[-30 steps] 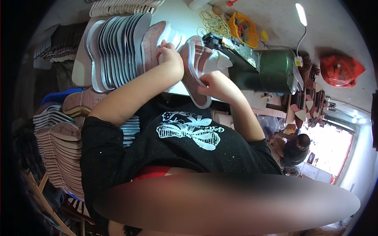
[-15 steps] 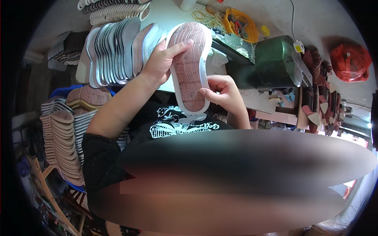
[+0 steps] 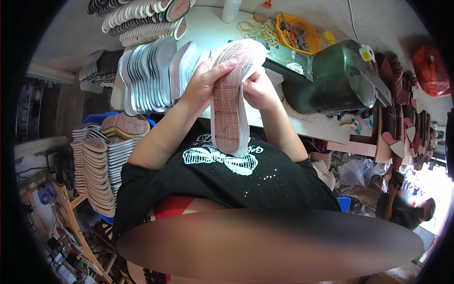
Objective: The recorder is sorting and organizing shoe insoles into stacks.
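Holding a pink-brown insole with a white rim in both hands, lengthwise in front of the chest, across the near edge of the surface in this view. Turned with the broad end away from the body and the patterned face up, probably for a plain look at that face. Closed over the left edge with the left hand, with the thumb flat across the face, likely to steady the piece against tipping. Curled in on the right edge with the right hand, just below the broad end, seemingly in a pinch, perhaps for control of the rim there. No telling the placement of the fingers behind the insole, nor any contact of the narrow end with the black shirt.

To the left, note grey insoles standing on edge in a close row, apparently for easy lifting one by one. Farther left, see brown insoles nested curve into curve in a blue bin, presumably to save room. Beyond the right hand, note tools gathered in a yellow basket, near a green machine
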Motion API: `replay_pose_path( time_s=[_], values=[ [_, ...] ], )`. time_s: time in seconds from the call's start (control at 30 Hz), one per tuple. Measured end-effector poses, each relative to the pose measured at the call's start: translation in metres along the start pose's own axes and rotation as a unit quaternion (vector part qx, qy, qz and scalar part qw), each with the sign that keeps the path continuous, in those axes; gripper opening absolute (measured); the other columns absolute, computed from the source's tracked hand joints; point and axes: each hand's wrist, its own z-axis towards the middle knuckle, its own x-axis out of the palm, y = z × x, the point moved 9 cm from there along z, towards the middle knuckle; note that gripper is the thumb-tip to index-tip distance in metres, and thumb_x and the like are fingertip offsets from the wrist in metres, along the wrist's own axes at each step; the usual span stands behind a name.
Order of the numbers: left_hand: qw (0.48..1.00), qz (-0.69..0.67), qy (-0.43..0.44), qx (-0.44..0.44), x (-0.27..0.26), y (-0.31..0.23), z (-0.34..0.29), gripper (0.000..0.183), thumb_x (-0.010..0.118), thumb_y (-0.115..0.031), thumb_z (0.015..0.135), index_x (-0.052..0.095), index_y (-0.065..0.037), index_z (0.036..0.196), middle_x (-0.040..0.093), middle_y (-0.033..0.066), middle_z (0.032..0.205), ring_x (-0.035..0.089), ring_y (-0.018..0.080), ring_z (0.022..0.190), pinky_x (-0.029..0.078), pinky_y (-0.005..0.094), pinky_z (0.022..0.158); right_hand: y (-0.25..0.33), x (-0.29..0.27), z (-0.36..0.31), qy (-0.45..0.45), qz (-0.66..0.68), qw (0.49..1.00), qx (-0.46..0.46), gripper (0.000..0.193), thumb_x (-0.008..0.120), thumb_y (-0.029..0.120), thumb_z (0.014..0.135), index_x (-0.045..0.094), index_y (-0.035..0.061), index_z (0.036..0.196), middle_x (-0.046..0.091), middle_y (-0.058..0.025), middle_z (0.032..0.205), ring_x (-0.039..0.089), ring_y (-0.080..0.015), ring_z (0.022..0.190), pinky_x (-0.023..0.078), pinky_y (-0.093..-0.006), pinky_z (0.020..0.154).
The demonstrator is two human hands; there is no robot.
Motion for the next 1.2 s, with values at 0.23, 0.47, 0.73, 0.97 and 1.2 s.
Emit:
replay_pose_path(
  time_s=[0.23,0.47,0.73,0.97,1.2],
  values=[
    [0.96,0.253,-0.064,0.105,-0.025,-0.044,0.016,0.044,0.07,-0.014,0.081,0.05,0.006,0.115,0.062,0.0101,0.102,0.06,0.0145,0.094,0.048,0.0284,0.084,0.033,0.01,0.011,-0.066,-0.238,0.965,0.088,0.02,0.065,0.017,0.087,0.065,-0.0025,0.085,0.063,-0.0032,0.071,0.061,-0.0084,0.062,0.053,-0.0234,0.06],
    [0.942,0.281,-0.082,0.167,-0.034,-0.04,0.027,0.055,0.075,-0.012,0.076,0.045,0.006,0.119,0.06,0.012,0.106,0.06,0.0158,0.094,0.05,0.0282,0.083,0.027,0.002,0.017,-0.078,-0.273,0.954,0.096,0.016,0.066,0.016,0.085,0.065,-0.0002,0.086,0.064,-0.0026,0.075,0.06,-0.0074,0.065,0.05,-0.0213,0.061],
    [0.988,0.127,-0.052,0.074,-0.026,-0.024,0.033,0.055,0.076,-0.009,0.073,0.046,0.005,0.117,0.06,0.011,0.103,0.06,0.0158,0.092,0.049,0.0289,0.082,-0.005,-0.004,0.017,0.028,-0.114,0.977,0.176,0.018,0.068,0.018,0.083,0.066,-0.0002,0.081,0.062,-0.0032,0.07,0.058,-0.0081,0.06,0.048,-0.0206,0.056],
    [0.899,0.365,-0.169,0.172,-0.036,-0.038,0.037,0.051,0.073,-0.015,0.077,0.044,0.005,0.113,0.059,0.0161,0.105,0.059,0.0221,0.096,0.046,0.031,0.084,0.021,-0.041,0.016,-0.14,-0.271,0.948,0.093,0.023,0.069,0.024,0.083,0.068,0.0023,0.076,0.059,0.0017,0.063,0.049,-0.0031,0.054,0.037,-0.0181,0.049],
    [0.926,0.314,-0.18,0.112,-0.101,0.011,0.091,0.036,0.071,-0.025,0.077,0.062,0.004,0.097,0.046,0.0133,0.107,0.051,0.0214,0.1,0.041,0.0308,0.089,0.02,-0.066,0.015,-0.224,-0.223,0.948,0.036,0.028,0.067,0.025,0.085,0.067,-0.0011,0.073,0.061,0.0008,0.064,0.049,-0.0039,0.056,0.04,-0.0207,0.053]
  ],
)
